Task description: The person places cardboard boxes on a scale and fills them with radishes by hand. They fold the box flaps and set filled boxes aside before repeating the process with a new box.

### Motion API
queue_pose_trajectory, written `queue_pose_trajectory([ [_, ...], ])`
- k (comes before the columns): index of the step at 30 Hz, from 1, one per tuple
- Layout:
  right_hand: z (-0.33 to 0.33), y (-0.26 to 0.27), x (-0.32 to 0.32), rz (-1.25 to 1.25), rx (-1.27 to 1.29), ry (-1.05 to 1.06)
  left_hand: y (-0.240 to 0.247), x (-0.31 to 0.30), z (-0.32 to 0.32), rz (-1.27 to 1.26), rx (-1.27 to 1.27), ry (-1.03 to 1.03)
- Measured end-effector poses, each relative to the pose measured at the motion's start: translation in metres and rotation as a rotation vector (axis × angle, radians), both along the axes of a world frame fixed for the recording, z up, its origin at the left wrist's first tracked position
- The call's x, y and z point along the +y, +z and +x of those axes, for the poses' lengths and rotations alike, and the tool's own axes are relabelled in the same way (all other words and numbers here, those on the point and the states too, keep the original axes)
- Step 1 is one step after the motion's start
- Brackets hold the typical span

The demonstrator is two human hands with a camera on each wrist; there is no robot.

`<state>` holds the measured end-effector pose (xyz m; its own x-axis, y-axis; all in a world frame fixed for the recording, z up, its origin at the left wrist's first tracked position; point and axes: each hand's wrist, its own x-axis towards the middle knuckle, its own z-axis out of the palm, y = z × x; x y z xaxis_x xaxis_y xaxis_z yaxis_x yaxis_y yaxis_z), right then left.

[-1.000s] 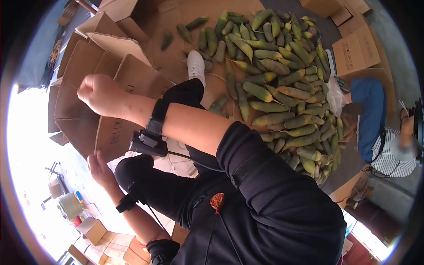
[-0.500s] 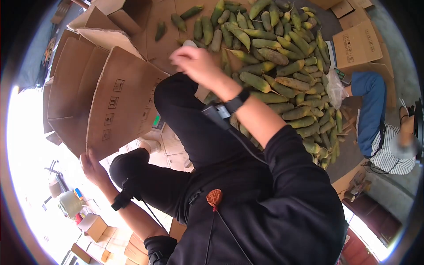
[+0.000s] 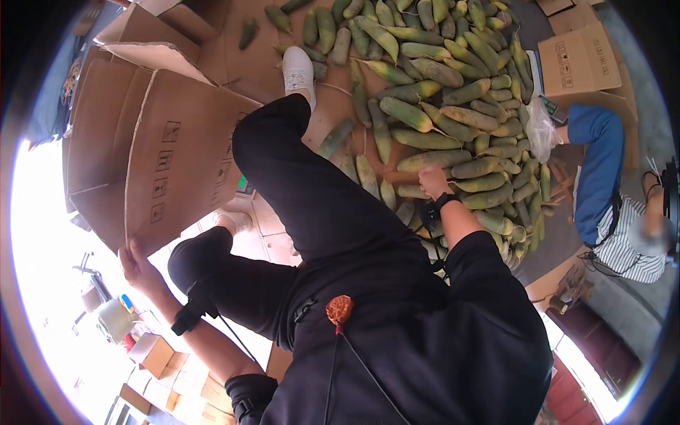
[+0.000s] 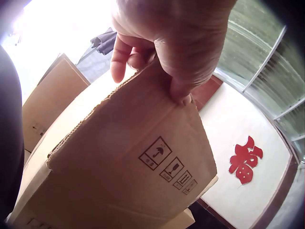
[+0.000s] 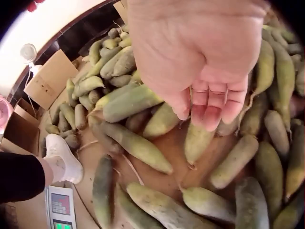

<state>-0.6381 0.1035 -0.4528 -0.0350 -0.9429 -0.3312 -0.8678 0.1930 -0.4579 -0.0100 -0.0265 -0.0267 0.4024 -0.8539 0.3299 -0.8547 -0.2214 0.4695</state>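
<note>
My left hand point(image 3: 140, 268) grips the edge of a tall flap on an opened cardboard box point(image 3: 166, 163). In the left wrist view, the thumb lies on the printed face of the flap point(image 4: 128, 138) and the fingers are behind its edge. Over the near side of a large heap of green radishes point(image 3: 453, 113) is my right hand point(image 3: 433, 183). Seen from the right wrist, its fingers point(image 5: 217, 102) reach down loosely bent, the tips overlapping the upper end of a pale green radish point(image 5: 198, 143). Nothing is lifted in that hand.
A digital scale point(image 5: 61, 207) with lit green digits sits near my white shoe point(image 3: 298, 69). Across the heap, a person in blue trousers point(image 3: 595, 177) sits beside another cardboard box point(image 3: 577, 60); a clear plastic bag point(image 3: 542, 131) lies nearby. More boxes stand at lower left.
My right hand has swung from above the opened box, across my knee, to the radish heap on the right. My left hand keeps its grip on the flap, which has tilted slightly left.
</note>
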Motion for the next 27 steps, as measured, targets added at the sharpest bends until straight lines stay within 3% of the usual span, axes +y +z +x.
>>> queue_pose_trajectory([
  [1,0.010,0.022,0.000,0.002,-0.001,-0.001,0.000,0.000,0.000,0.000,0.012,0.006],
  [3,0.039,0.088,-0.017,0.553,-0.073,-0.487,0.000,0.000,0.000,0.001,0.023,0.011],
  [4,0.034,0.077,-0.011,0.556,-0.074,-0.488,0.000,0.000,-0.001,-0.001,0.041,0.012],
  [6,0.016,0.031,0.008,0.185,0.069,-0.131,0.001,0.000,-0.005,0.001,0.057,0.010],
  [7,0.012,0.029,0.006,0.187,0.067,-0.132,0.002,0.000,-0.008,-0.005,0.043,0.012],
  [9,0.008,0.039,-0.005,0.205,0.007,-0.413,0.005,0.000,-0.011,-0.010,0.027,0.014],
  [12,0.002,0.088,-0.028,0.254,0.088,-0.396,0.006,0.000,-0.013,0.012,0.010,0.022],
  [16,-0.023,0.088,-0.031,0.152,0.109,-0.490,0.007,0.001,-0.008,0.043,-0.007,0.031],
  [19,-0.038,0.106,-0.042,0.304,0.136,-0.516,0.008,-0.001,-0.011,0.053,-0.044,0.046],
  [22,-0.056,0.096,-0.045,0.336,0.093,-0.674,0.007,-0.001,-0.014,0.041,-0.079,0.050],
  [24,-0.072,0.069,-0.042,0.222,0.045,-0.760,0.007,0.000,-0.007,0.046,-0.104,0.055],
  [27,-0.075,0.069,-0.052,0.218,0.102,-0.699,0.006,0.001,0.007,0.118,-0.137,0.063],
])
